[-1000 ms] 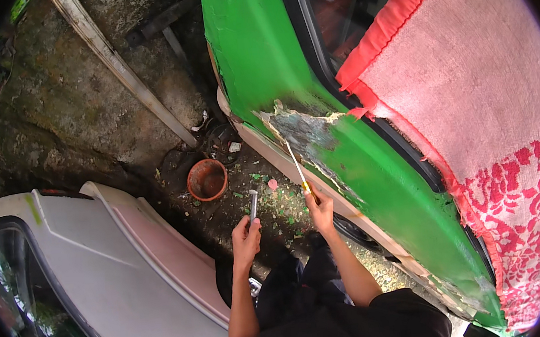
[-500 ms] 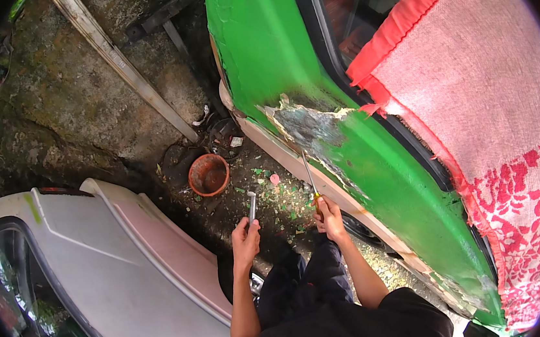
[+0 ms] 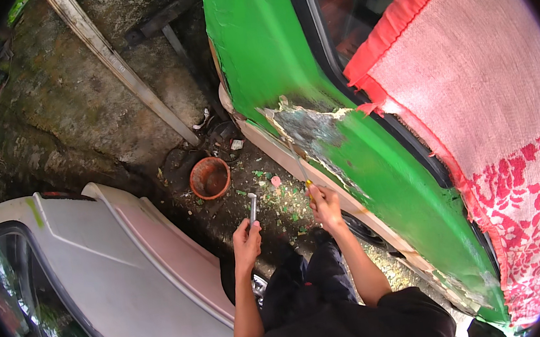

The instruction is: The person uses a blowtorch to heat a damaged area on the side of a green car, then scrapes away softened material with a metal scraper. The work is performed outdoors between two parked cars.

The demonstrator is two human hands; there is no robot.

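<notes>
My left hand (image 3: 246,242) grips a silver metal tool (image 3: 253,207) with a small head at its top, held above the littered ground. My right hand (image 3: 326,208) is closed on a screwdriver (image 3: 304,173) with a yellow handle and a long thin shaft. Its shaft reaches up to the lower edge of a damaged patch (image 3: 308,129) on the green car body (image 3: 252,47), where paint and filler are broken away to show dark grey. I cannot tell whether the tip touches it.
A pale car (image 3: 123,267) stands at left. An orange bucket (image 3: 210,177) sits among chips on dirty ground (image 3: 279,210). A long plank (image 3: 121,69) lies on mossy concrete. A pink floral towel (image 3: 463,78) drapes over the green car at right.
My right hand and the screwdriver dipped toward me half a second ago and now sit higher again, along the patch's edge. My left hand and its tool have barely moved.
</notes>
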